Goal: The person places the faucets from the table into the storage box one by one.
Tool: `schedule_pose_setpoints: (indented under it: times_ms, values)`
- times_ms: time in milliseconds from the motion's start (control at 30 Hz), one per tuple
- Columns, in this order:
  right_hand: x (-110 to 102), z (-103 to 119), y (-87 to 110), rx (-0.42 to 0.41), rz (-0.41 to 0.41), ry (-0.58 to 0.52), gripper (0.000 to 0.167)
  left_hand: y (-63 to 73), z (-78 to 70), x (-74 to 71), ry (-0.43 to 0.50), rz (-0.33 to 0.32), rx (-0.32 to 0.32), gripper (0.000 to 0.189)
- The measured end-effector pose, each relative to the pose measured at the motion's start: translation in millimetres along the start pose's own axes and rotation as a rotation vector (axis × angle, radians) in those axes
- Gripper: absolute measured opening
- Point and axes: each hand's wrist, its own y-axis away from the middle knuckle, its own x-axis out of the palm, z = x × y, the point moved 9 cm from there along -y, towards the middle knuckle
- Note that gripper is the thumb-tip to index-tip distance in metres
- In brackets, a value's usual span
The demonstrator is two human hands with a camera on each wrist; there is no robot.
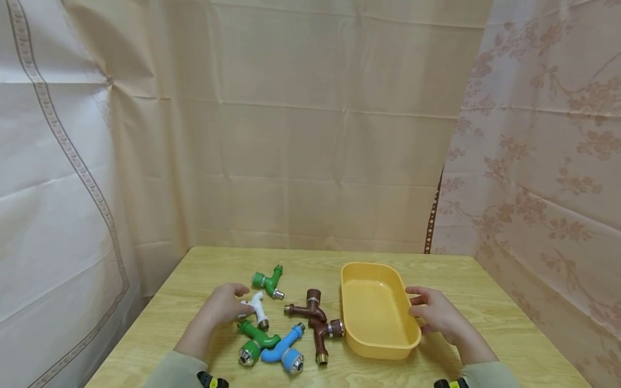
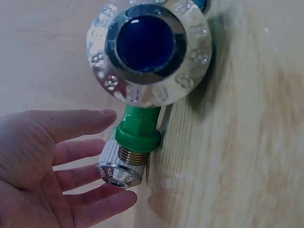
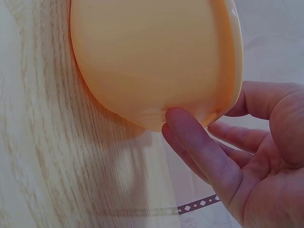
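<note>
My left hand (image 1: pixel 224 304) is beside a white tap (image 1: pixel 259 310), thumb and fingers spread around its knob end. In the left wrist view, the white ribbed knob (image 2: pixel 121 171) shows close to the fingers, partly behind a green tap (image 2: pixel 138 130). That green tap (image 1: pixel 259 338) and a blue tap (image 1: pixel 286 345) lie just nearer to me. On the right, my right hand (image 1: pixel 439 315) touches the outer side of a yellow tray (image 1: pixel 383 351). Fingertips (image 3: pixel 175 116) rest against its wall in the right wrist view. The tray sits flat on the table with nothing in it.
Two brown taps (image 1: pixel 310 311) lie between the other taps and the tray, the nearer one right at the tray's left wall. Another green tap (image 1: pixel 271 280) lies farther back. The wooden table (image 1: pixel 291 256) ends at a hanging beige cloth (image 1: pixel 310 134).
</note>
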Motion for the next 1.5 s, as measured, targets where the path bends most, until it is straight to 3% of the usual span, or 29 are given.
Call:
schedule_pose_setpoints:
  times_ms: [833, 1500]
  values:
    - [-0.1, 0.3, -1.1, 0.003, 0.013, 0.004, 0.062, -2.1, 3.4, 5.8, 0.009, 0.025, 0.007, 0.032]
    - [-0.1, -1.2, 0.9, 0.015, 0.013, 0.007, 0.062, 0.0, -0.6, 6.2, -0.045, 0.018, 0.034, 0.025]
